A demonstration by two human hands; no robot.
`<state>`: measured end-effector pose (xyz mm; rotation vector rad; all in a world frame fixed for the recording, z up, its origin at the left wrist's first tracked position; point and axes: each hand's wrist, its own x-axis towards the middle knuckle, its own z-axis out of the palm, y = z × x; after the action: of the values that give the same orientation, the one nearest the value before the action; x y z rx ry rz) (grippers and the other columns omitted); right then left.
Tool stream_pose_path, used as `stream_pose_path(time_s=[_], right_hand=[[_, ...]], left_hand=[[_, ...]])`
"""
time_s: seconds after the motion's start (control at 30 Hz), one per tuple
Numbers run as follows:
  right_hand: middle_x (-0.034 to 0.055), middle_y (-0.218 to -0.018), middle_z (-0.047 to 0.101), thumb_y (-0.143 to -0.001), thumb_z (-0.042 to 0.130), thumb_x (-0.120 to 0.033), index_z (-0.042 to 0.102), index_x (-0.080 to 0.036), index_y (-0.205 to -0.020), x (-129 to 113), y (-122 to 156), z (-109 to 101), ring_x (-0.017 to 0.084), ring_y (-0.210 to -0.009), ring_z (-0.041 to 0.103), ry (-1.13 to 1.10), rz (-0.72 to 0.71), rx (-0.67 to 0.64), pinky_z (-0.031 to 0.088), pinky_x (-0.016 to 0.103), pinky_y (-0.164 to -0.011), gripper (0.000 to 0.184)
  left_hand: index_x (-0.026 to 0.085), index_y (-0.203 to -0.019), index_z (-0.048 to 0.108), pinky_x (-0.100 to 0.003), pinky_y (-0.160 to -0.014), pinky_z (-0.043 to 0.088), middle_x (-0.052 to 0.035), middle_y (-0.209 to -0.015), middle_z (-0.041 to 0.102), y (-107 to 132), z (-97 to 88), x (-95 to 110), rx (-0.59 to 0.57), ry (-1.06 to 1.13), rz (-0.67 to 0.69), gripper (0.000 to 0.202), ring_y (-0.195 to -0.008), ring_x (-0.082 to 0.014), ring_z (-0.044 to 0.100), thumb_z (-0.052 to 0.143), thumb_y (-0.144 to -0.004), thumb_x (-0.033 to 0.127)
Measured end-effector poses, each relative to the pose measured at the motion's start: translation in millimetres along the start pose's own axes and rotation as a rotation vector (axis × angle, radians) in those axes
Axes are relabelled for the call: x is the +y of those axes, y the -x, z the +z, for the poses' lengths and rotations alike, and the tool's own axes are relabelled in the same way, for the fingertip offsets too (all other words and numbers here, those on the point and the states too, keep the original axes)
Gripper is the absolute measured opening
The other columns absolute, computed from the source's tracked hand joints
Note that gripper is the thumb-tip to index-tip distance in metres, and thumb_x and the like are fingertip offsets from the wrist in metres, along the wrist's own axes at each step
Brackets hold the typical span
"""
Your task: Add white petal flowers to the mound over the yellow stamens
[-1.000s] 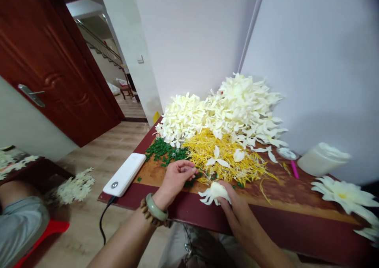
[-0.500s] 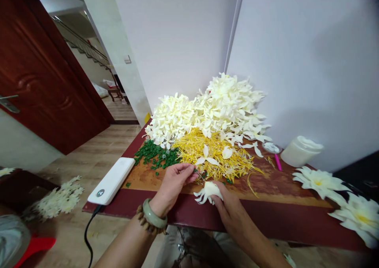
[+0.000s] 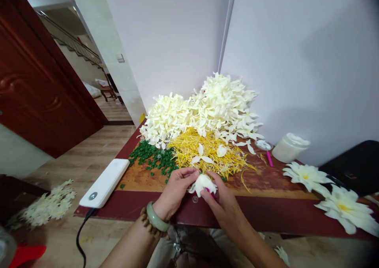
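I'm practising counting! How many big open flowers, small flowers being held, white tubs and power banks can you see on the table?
Big open flowers: 2
Held small flower: 1
White tub: 1
Power bank: 1
Total: 5

Soft, even indoor light; faint shadows on the wall at 2 o'clock; edges bend and blur, corners darken.

Right of the right hand, bare tabletop lay open up to the jar and flowers. Ahead, yellow strands and the petal heap blocked the way to the wall; green beads and a power bank crowded the left.
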<state>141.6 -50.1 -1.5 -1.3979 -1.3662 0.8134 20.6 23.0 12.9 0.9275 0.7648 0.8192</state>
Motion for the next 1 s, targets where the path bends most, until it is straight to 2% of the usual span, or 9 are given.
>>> stream_pose_path(time_s=[0.1, 0.17, 0.23, 0.33, 0.47, 0.53, 0.63, 0.7, 1.0], right_hand=[[0.0077, -0.096, 0.060, -0.085, 0.040, -0.031, 0.025, -0.017, -0.125, 5, 6, -4, 0.012, -0.060, 0.057, -0.168, 0.062, 0.068, 0.047, 0.028, -0.061, 0.045], [0.0047, -0.086, 0.060, -0.087, 0.037, -0.031, 0.036, -0.017, -0.115, 8, 10, -7, 0.010, -0.053, 0.053, -0.129, 0.060, 0.133, 0.045, 0.025, -0.057, 0.031], [0.0014, -0.073, 0.057, -0.086, 0.039, -0.031, 0.048, -0.017, -0.093, 8, 12, -9, 0.011, -0.056, 0.052, -0.016, 0.025, 0.124, 0.042, 0.023, -0.056, 0.018], [-0.0001, -0.065, 0.054, -0.086, 0.040, -0.030, 0.053, -0.018, -0.078, 2, 11, -9, 0.013, -0.062, 0.051, 0.089, -0.033, 0.062, 0.039, 0.022, -0.056, 0.019], [-0.0014, -0.056, 0.051, -0.087, 0.037, -0.030, 0.053, -0.017, -0.068, -4, 8, -5, 0.013, -0.054, 0.048, 0.142, -0.024, 0.050, 0.038, 0.021, -0.052, 0.029], [0.0009, -0.060, 0.056, -0.087, 0.036, -0.028, 0.056, -0.016, -0.073, -3, 9, -3, 0.014, -0.058, 0.052, 0.140, -0.045, 0.064, 0.041, 0.023, -0.057, 0.027], [0.0067, -0.087, 0.064, -0.087, 0.035, -0.025, 0.056, -0.017, -0.099, -1, 11, 1, 0.018, -0.080, 0.058, 0.149, -0.087, 0.120, 0.044, 0.027, -0.072, 0.025], [0.0081, -0.096, 0.064, -0.087, 0.034, -0.024, 0.053, -0.018, -0.106, -1, 12, 4, 0.019, -0.085, 0.058, 0.184, -0.079, 0.146, 0.044, 0.027, -0.074, 0.028], [0.0099, -0.088, 0.067, -0.083, 0.036, -0.034, 0.056, -0.018, -0.104, 9, 30, 16, 0.021, -0.076, 0.062, 0.192, 0.060, 0.310, 0.048, 0.030, -0.068, 0.033]], left_hand=[[0.012, -0.072, 0.066, -0.021, -0.056, 0.038, -0.0011, -0.064, 0.064, -3, -1.8, 4, 0.089, 0.080, -0.001, 0.022, -0.054, -0.0084, 0.053, 0.072, -0.059, 0.029], [0.012, -0.072, 0.067, -0.021, -0.056, 0.038, -0.0010, -0.065, 0.064, -5, -2.6, 6, 0.122, 0.094, -0.006, 0.022, -0.054, -0.0085, 0.053, 0.072, -0.059, 0.029], [0.013, -0.071, 0.066, -0.021, -0.056, 0.038, -0.0006, -0.064, 0.064, -5, -1.4, 6, 0.114, 0.085, -0.008, 0.020, -0.055, -0.0085, 0.053, 0.072, -0.059, 0.028], [0.012, -0.071, 0.066, -0.021, -0.056, 0.038, -0.0008, -0.064, 0.063, -4, 3.6, 5, 0.043, 0.058, -0.002, 0.019, -0.054, -0.0081, 0.052, 0.071, -0.061, 0.028], [0.012, -0.072, 0.066, -0.020, -0.053, 0.036, -0.0003, -0.064, 0.062, -2, 8.9, 4, -0.009, 0.010, 0.001, 0.020, -0.053, -0.0073, 0.050, 0.070, -0.062, 0.028], [0.013, -0.072, 0.067, -0.020, -0.053, 0.036, 0.0004, -0.063, 0.062, -2, 10.6, 4, -0.011, 0.004, -0.002, 0.019, -0.053, -0.0072, 0.050, 0.070, -0.061, 0.028], [0.014, -0.077, 0.068, -0.020, -0.055, 0.037, -0.0006, -0.065, 0.062, -2, 14.4, 6, -0.031, 0.041, -0.011, 0.020, -0.055, -0.0081, 0.051, 0.068, -0.065, 0.030], [0.014, -0.081, 0.069, -0.020, -0.054, 0.037, -0.0017, -0.064, 0.063, -1, 18.7, 6, -0.062, 0.077, -0.019, 0.022, -0.056, -0.0085, 0.051, 0.064, -0.068, 0.032], [0.013, -0.083, 0.069, -0.022, -0.068, 0.039, -0.0051, -0.076, 0.066, 13, 41.0, -3, -0.135, 0.160, -0.008, 0.022, -0.070, -0.0121, 0.055, 0.058, -0.075, 0.031]])
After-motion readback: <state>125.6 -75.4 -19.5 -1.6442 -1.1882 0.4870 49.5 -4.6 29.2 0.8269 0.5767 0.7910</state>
